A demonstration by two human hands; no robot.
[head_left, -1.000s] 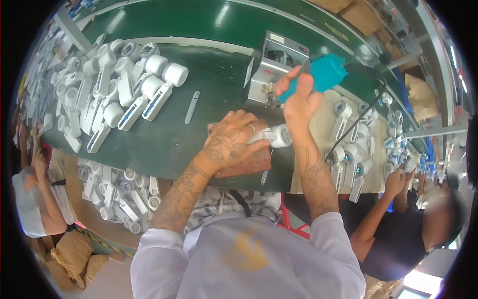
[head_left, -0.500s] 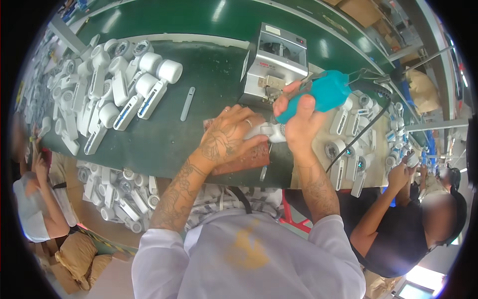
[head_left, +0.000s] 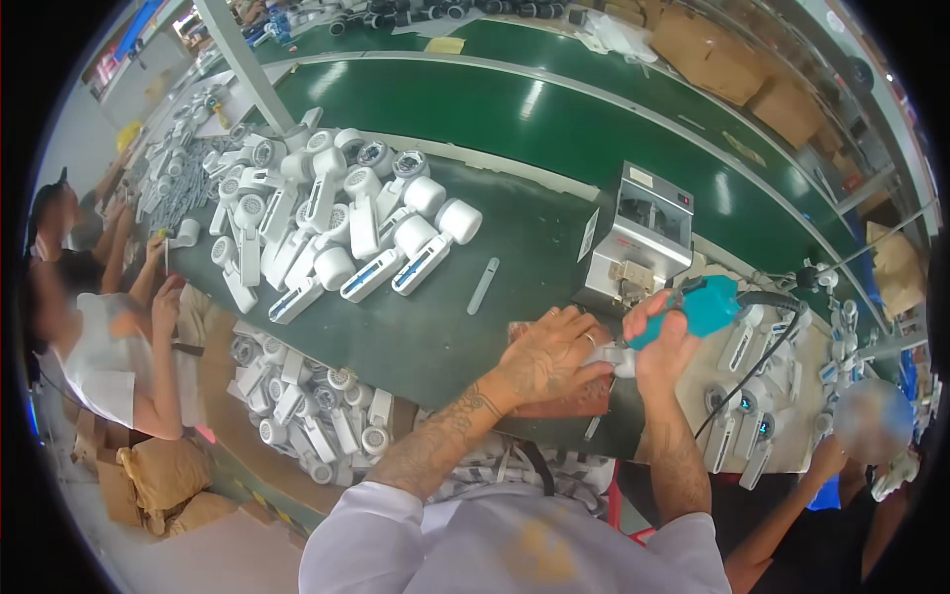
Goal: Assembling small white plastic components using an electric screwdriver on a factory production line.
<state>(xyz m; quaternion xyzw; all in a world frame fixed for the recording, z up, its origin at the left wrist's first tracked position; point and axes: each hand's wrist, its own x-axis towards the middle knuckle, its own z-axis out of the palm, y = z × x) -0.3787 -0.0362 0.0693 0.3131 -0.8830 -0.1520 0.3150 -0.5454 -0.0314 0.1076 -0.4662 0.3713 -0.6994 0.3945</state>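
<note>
Near left: white parts [head_left: 312,416] are heaped in a cardboard bin [head_left: 218,386]. Near centre: a reddish-brown pad [head_left: 579,398] is laid on the dark green counter [head_left: 539,223]. Over it, a white device [head_left: 622,360] is held down by the left hand [head_left: 554,356], its fingers closed around the body; most of it is hidden. A light, stiff, smooth plastic shell is suggested, likely to slip or scuff if pinched at the rounded head; the straight body would be better gripped. To the right, a teal power driver [head_left: 711,307] is gripped by the right hand [head_left: 661,346], fingers wrapped around it; whether the device is touched by its tip cannot be told. Farther: a metal unit [head_left: 638,243] is placed beyond the hands, and similar devices [head_left: 366,223] are piled at left.
</note>
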